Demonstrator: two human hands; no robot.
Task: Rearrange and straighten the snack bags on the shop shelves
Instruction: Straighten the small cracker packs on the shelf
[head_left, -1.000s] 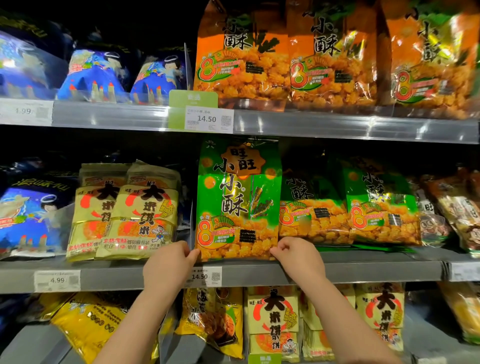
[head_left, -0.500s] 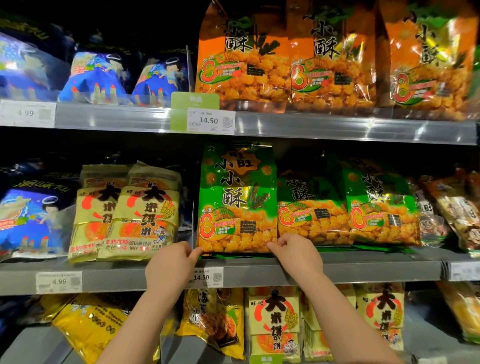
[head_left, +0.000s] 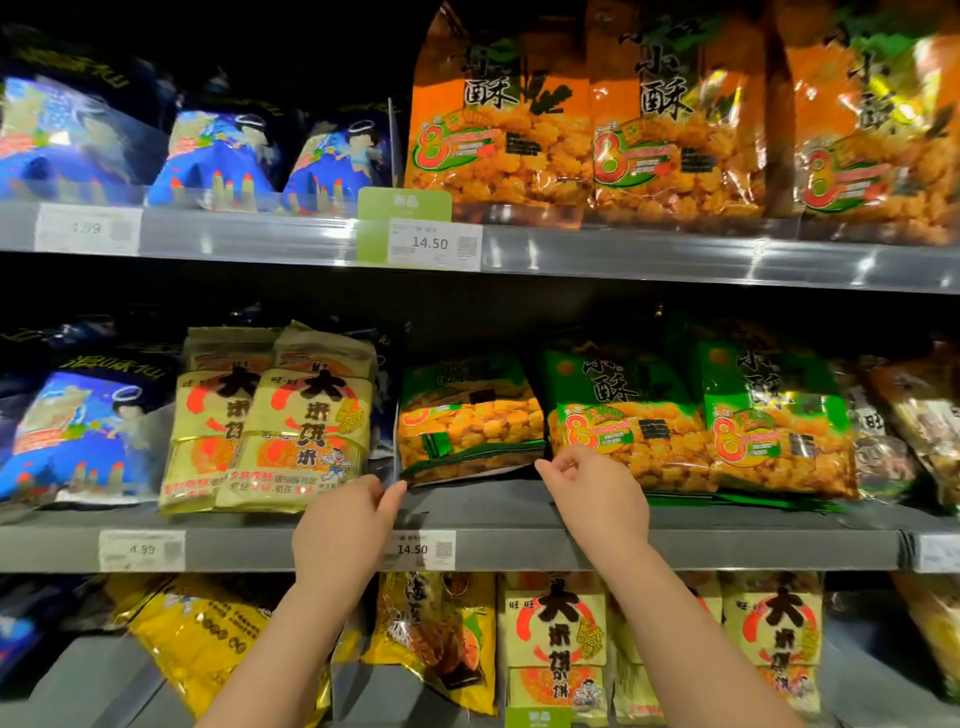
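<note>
1. Since the earlier frame, the glossy green plastic snack bag (head_left: 467, 415) has been tipped from upright to leaning back on the grey metal middle shelf (head_left: 727, 545).
2. Its near bottom edge is pinched at both corners: the left by the left hand (head_left: 345, 525), the right by the right hand (head_left: 597, 493).
3. The bag is found just beyond and between the hands, its long axis running near to far. Neither hand is judged nearer.

Snack bags (head_left: 470, 415) on grey shelves (head_left: 727, 543)
</note>
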